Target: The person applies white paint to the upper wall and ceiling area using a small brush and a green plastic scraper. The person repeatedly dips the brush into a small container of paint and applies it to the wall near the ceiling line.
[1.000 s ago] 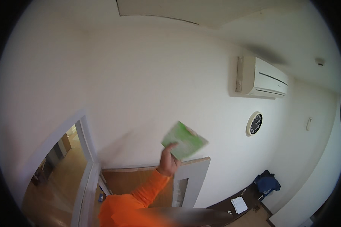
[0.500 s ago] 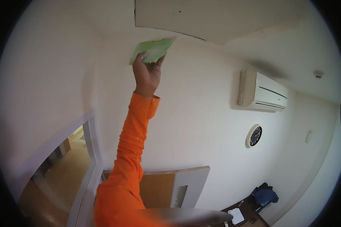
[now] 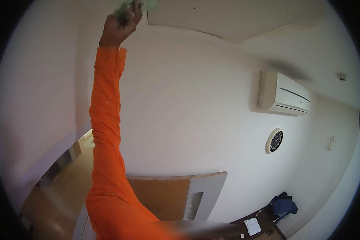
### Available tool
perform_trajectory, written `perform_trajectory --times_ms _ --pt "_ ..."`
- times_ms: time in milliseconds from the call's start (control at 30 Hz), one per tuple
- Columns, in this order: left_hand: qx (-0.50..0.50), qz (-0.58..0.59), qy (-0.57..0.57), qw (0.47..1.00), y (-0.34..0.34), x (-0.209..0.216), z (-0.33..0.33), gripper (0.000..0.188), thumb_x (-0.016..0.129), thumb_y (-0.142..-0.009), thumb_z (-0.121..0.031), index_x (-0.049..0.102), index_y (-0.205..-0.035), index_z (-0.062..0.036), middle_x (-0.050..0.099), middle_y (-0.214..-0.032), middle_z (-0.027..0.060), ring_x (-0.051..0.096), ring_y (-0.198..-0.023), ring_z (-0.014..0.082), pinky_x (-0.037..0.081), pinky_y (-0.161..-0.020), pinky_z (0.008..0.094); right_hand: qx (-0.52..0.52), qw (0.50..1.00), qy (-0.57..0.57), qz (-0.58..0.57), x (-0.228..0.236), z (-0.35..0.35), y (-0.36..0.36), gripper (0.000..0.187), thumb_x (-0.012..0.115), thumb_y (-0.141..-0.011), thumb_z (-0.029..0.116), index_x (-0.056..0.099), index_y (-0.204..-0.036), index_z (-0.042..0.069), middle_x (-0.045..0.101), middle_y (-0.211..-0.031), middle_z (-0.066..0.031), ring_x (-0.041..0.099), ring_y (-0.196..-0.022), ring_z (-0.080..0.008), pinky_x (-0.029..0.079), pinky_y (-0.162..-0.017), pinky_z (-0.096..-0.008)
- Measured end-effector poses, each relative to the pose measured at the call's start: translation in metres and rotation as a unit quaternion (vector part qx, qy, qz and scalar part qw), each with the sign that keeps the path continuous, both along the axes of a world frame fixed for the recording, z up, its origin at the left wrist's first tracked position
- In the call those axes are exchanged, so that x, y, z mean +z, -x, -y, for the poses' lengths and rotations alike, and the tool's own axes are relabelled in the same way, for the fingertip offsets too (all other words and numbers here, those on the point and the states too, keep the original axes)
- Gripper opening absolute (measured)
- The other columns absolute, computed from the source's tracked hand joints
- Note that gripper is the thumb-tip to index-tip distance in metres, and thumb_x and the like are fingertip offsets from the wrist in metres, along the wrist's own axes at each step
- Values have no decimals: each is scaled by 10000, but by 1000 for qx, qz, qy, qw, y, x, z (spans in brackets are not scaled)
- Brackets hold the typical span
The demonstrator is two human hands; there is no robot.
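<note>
My left hand (image 3: 118,28) is raised high at the upper left, its orange sleeve stretching up from the lower edge. Its fingers are closed on a flat green piece (image 3: 148,5), thin and roughly four-sided, with pale smears on it in the earlier frame. That piece is blurred now and partly cut off by the top edge. Right beside the hand is the corner of a pale ceiling panel (image 3: 236,18) with a dark gap along its edge. Whether the green piece touches the ceiling, I cannot tell. My right hand is out of the picture.
A white air conditioner (image 3: 290,96) hangs on the wall, above a round clock (image 3: 274,141). Low down stand a wood-and-grey panel (image 3: 160,196) and a dark desk (image 3: 238,222) with papers (image 3: 252,226) and a dark blue bundle (image 3: 284,206). A window-like opening (image 3: 56,192) lies left.
My left hand has moved up and to the left with the green piece, from below the panel's edge to beside its corner. The view has shifted slightly.
</note>
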State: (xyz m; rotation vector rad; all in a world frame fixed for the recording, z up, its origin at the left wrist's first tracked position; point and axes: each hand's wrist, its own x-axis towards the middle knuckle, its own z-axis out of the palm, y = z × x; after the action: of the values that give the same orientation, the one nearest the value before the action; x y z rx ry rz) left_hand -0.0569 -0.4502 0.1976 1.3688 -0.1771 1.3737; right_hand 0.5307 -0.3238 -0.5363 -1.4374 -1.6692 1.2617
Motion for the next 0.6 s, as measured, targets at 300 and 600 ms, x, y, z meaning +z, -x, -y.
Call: perform_trajectory --times_ms 300,600 --pt "180 170 -86 965 -47 23 34 382 439 -1059 -101 478 -1243 231 589 -1187 329 678 -1053 397 670 -831 390 8 983 135 -121 -1 -6 7 374 500 -1053 414 562 -1144 56 583 -912 -24 549 -857 -132 479 -756 -312" --pt "146 63 -186 970 12 -20 50 353 456 -1045 -67 507 -1318 151 494 -1388 304 483 -1334 398 590 -1010 407 38 981 63 -180 -112 -8 -10 168 490 -1030 241 545 -1006 83 480 -826 -2 476 -792 -132 447 -718 -351"
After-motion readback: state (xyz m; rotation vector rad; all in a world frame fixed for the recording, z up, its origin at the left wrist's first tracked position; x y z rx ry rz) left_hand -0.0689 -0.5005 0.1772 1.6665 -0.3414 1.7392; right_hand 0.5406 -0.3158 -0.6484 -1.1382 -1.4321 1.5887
